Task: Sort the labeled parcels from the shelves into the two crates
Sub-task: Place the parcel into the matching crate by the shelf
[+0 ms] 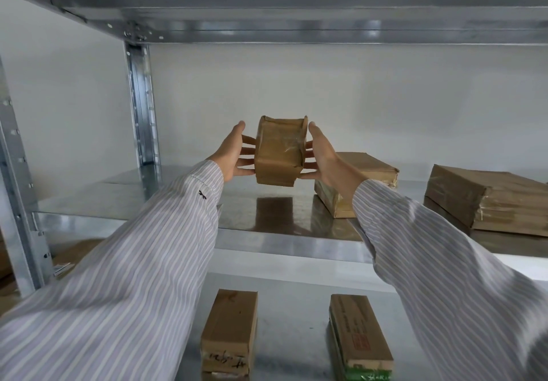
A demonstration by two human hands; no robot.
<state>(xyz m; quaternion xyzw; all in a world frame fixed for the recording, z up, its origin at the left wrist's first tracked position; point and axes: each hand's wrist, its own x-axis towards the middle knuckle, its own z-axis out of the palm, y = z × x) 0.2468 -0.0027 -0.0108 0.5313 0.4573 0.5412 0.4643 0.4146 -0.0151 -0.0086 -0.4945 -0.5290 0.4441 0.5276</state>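
A small brown paper-wrapped parcel (278,152) with clear tape hangs upright a little above the metal shelf (148,203), its reflection showing on the steel below. My left hand (234,152) presses its left side with straight, spread fingers. My right hand (321,152) presses the right side the same way. The parcel is carried between the two hands, and both thumbs point up beside its top corners. No label shows on the face turned to me. No crate is in view.
A flat brown parcel (370,164) lies just right of my right hand, and a bigger stack of parcels (489,200) sits at the far right. On the lower shelf stand two parcels (229,321) (358,330). A shelf post (142,108) rises at left; another shelf (296,10) hangs overhead.
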